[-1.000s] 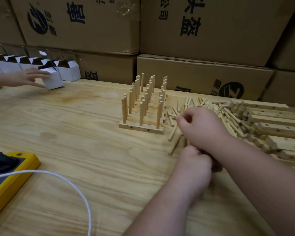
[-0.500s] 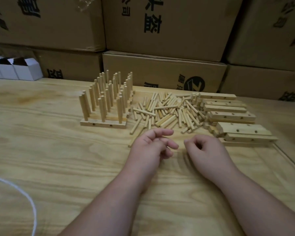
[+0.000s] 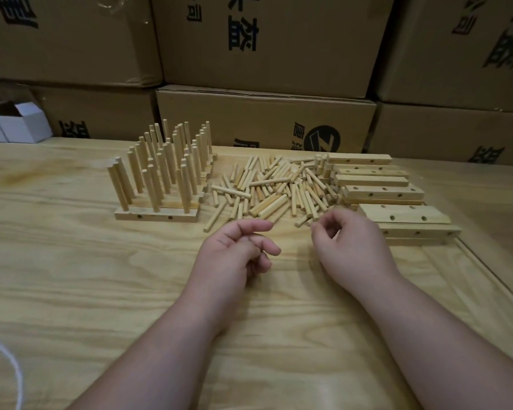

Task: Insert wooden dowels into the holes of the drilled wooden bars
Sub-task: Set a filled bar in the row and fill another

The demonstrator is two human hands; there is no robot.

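Note:
A heap of loose wooden dowels [image 3: 274, 189] lies on the table's middle. To its left stand several drilled bars with upright dowels in them [image 3: 160, 173]. Bare drilled bars [image 3: 382, 192] are stacked at the right. My left hand [image 3: 237, 255] hovers just in front of the heap, fingers loosely curled, holding nothing. My right hand [image 3: 350, 247] is beside it, close to the nearest bare bar [image 3: 403, 214], fingers loosely bent and empty.
Large cardboard boxes [image 3: 264, 122] wall off the back of the wooden table [image 3: 71, 276]. Small white boxes [image 3: 18, 122] sit at the far left. A white cable [image 3: 9, 362] curves over the table's lower left. A raised edge runs along the table's right side.
A second ago my hands were together at the heap, fingers closed. Now they are apart and empty. The view has swung right, so the yellow device and another person's hand are out of sight.

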